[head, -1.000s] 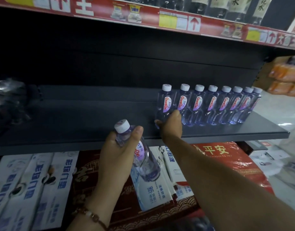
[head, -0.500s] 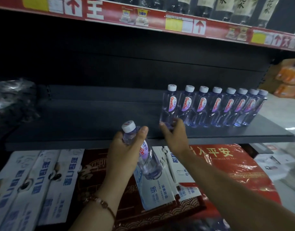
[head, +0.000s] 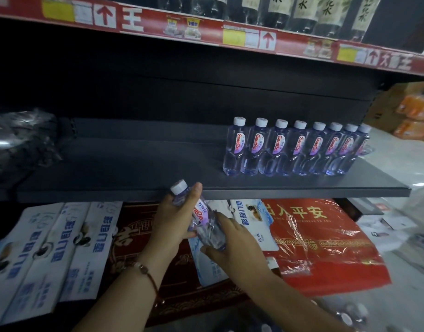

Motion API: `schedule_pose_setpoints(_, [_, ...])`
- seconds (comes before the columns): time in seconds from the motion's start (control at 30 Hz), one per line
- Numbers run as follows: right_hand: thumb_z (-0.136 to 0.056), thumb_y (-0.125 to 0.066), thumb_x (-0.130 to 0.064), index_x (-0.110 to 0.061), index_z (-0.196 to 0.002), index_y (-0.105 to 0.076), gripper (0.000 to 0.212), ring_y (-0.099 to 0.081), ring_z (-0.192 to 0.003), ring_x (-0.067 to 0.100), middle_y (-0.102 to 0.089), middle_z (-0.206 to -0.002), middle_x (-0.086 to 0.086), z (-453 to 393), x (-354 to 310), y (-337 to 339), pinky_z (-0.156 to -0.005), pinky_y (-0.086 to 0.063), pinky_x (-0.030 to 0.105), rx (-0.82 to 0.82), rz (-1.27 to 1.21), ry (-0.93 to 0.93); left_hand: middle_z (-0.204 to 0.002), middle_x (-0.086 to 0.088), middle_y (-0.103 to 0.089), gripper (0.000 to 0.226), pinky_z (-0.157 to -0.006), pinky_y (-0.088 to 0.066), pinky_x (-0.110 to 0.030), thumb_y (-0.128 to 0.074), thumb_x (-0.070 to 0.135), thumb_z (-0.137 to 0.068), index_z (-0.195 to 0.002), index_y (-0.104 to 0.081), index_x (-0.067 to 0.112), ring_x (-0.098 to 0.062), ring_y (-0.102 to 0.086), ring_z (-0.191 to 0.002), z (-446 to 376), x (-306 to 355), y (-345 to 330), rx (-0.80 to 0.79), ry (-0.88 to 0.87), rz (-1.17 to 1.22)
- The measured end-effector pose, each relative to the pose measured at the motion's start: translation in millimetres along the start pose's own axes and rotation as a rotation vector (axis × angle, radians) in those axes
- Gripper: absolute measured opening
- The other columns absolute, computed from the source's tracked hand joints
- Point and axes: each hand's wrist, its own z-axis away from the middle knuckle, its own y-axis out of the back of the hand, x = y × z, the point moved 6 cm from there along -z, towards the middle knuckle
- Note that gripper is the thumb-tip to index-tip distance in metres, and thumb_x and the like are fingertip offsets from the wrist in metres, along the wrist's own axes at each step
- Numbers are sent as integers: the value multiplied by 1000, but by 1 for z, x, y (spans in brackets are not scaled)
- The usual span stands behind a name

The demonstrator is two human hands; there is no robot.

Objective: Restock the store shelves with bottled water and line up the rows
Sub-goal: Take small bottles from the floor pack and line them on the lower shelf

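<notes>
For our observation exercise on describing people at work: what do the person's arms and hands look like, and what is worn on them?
Both forearms are bare, no sleeves or gloves in view. The left hand has a thin dark-red cord bracelet with pale beads at its wrist. The right hand shows no jewellery; no rings are visible on either.

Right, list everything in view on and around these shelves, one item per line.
row of water bottles: eight, clear with white caps, upright at the right end of the dark shelf.
held water bottle: one, clear, white cap, tilted, below the shelf edge.
dark shelf: one, grey-black, mostly bare to the left.
plastic wrap bundle: one, dark, shelf's far left.
white cartons: several, blue print, below left.
red package: one, plastic-wrapped, below right.
upper shelf bottles: several, dark, top.
orange packs: some, far right.
left hand: grips the bottle.
right hand: at the bottle's base.
</notes>
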Motion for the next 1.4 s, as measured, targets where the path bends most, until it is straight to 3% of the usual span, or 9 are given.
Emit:
schedule_pose_setpoints(0.13, [-82, -72, -42, -40, -132, -45, 57, -62, -102, 5, -62, -118, -16, 6, 13, -4, -85, -54, 31, -25, -179, -96, -100, -1, -78, 35, -73, -64, -43, -72, 57, -82, -105, -69, 31, -12, -76, -82, 9, 3, -7, -122, -80, -79])
schedule_pose_setpoints(0.23, [-82, -74, -29, -36, -117, -54, 40, -65, -89, 0, -69, -104, -14, 6, 16, -1, -77, -55, 22, -37, -376, -149, -104, 30, -71, 20, -84, -55, -33, -66, 62, -86, -102, -57, 69, 5, -69, -92, 17, 12, -8, -194, -256, -309])
schedule_pose_setpoints(0.3, [-84, -75, -25, -35, -116, -56, 39, -67, -87, -1, -71, -101, -12, 0, 16, 1, -74, -54, 18, -33, -463, -163, -118, 35, -64, 33, -91, -50, -33, -58, 65, -90, -116, -42, 78, 6, -63, -107, 23, 16, -5, -196, -328, -501])
schedule_pose_setpoints(0.4, [-85, -76, -29, -26, -119, -59, 38, -70, -82, 1, -71, -104, -5, -24, 17, 4, -72, -57, 20, 25, -593, -210, -156, 14, -41, 63, -104, -42, -36, -44, 67, -95, -152, -29, 49, -14, -46, -138, 23, 18, 2, -120, -398, -803])
schedule_pose_setpoints(0.47, [-83, -77, -31, -20, -116, -62, 38, -73, -85, 13, -72, -103, 0, -47, 20, 8, -73, -61, 32, 95, -669, -243, -164, 9, -28, 66, -111, -36, -36, -44, 61, -98, -157, -26, 38, -16, -34, -146, 21, 21, 4, -82, -464, -954])
schedule_pose_setpoints(0.57, [-87, -74, -11, -9, -109, -63, 25, -73, -84, 22, -73, -96, 4, -86, 22, 18, -67, -59, 24, 210, -759, -250, -168, 6, -13, 69, -121, -21, -38, -49, 56, -98, -158, -22, 36, -19, -17, -152, 15, 19, 5, -79, -515, -1107])
schedule_pose_setpoints(0.73, [-83, -79, -13, -16, -112, -61, 35, -70, -97, 19, -72, -106, 1, -142, 31, 16, -92, -57, 44, 364, -691, -271, -170, -2, 3, 75, -125, -5, -44, -45, 59, -98, -160, -10, 36, -26, 1, -156, 5, 8, 9, -56, -501, -1265])
schedule_pose_setpoints(1.23, [-82, -80, -27, -12, -125, -47, 57, -55, -121, 31, -52, -131, 9, -185, 42, -6, -103, -47, 50, 526, -353, -436, -169, -4, 9, 75, -124, -6, -47, -45, 55, -101, -160, -2, 36, -27, 6, -156, -8, -15, 20, -103, -473, -1369])
schedule_pose_setpoints(1.4, [-81, -81, -31, -14, -128, -48, 59, -55, -121, 29, -52, -130, 8, -181, 43, -4, -105, -46, 46, 483, -400, -435, -170, -5, 5, 73, -124, -6, -46, -46, 51, -101, -160, -6, 36, -26, 5, -156, -2, -25, 10, -149, -539, -1368])
